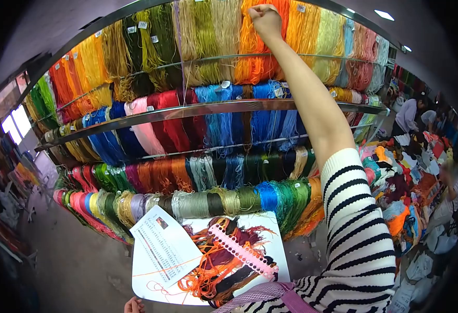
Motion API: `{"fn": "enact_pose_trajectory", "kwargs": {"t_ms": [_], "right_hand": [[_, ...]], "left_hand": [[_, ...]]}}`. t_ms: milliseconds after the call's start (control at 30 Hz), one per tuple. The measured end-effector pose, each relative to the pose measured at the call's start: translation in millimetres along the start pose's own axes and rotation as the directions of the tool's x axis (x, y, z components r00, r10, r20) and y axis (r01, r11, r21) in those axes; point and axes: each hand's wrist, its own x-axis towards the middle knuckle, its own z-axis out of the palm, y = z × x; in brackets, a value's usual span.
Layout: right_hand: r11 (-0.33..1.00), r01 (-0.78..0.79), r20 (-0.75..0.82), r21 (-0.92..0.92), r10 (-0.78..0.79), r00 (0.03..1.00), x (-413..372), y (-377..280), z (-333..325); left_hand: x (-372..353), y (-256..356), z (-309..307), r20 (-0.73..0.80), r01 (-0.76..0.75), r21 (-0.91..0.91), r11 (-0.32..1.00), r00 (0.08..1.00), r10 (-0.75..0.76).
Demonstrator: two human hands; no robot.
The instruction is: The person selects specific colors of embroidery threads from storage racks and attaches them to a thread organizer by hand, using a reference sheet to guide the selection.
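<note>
A wide metal rack [208, 109] arcs from nine o'clock over twelve to three, its rails loaded with hanging thread skeins in tiers. The top tier carries golds, olives, beiges, oranges and pinks; the one beneath holds reds and blues; lower ones mix greens, browns, greys and silvers. Toward three o'clock spreads a heap of multicoloured bundles [396, 185], with a person in a pale top [407, 116] bending beyond it at about half past two.

At six o'clock, below the rack, a white board [281, 250] bears a printed sheet [163, 245] on its seven o'clock side and, just right of that, a pink strip [239, 250] punched with holes along both edges. Thread bundles [203, 279] — orange, maroon, black, brown — lie around and under the strip.

Just past twelve o'clock, an orange skein [252, 68] hangs in the top tier. The right hand [266, 20] is up at its head, fingers curled in; whether strands are pinched there, I cannot tell. The left hand [134, 305] shows only partly at seven o'clock, fingers bent beside the board's near edge — its grip cannot be made out.
</note>
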Motion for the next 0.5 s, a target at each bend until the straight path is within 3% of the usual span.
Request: {"fn": "enact_pose_trajectory", "kwargs": {"t_ms": [100,133,200,233,300,433,467,500], "right_hand": [[0.956,0.237,-0.007,-0.172,-0.242,0.97,1.6,-3.6,3.1],[0.957,0.236,-0.009,-0.17,-0.241,0.97,3.2,-1.3,3.0],[0.939,0.227,0.126,-0.256,-0.201,0.971,9.0,0.2,2.7],[0.941,0.226,0.129,-0.252,-0.199,0.971,7.9,0.2,2.2],[0.973,0.03,0.13,-0.23,0.001,0.991,7.8,-1.9,-2.4],[0.97,0.049,0.137,-0.239,-0.017,0.99,3.9,-9.5,-34.4],[0.979,-0.057,0.157,-0.198,0.089,0.984,0.4,-15.4,-40.2],[0.979,-0.056,0.16,-0.197,0.089,0.983,-4.2,-23.6,-47.0]], "left_hand": [[1.5,7.9,6.9,-0.012,-0.012,0.027,1.0,1.0,0.013],[4.5,7.0,8.8,0.008,-0.03,0.048,0.998,1.0,0.03],[4.8,7.9,12.0,0.05,-0.051,0.05,0.997,0.998,0.049],[2.6,6.7,11.6,0.047,-0.047,0.05,0.998,0.998,0.045],[-1.6,2.4,11.3,0.065,-0.026,0.048,0.999,0.998,0.023],[-11.9,-1.9,4.5,0.063,0.017,0.088,0.996,0.998,-0.022],[-12.9,-3.0,3.9,0.064,0.019,0.086,0.996,0.998,-0.025],[-13.4,-4.2,2.1,0.062,0.018,0.078,0.997,0.998,-0.023]]}}
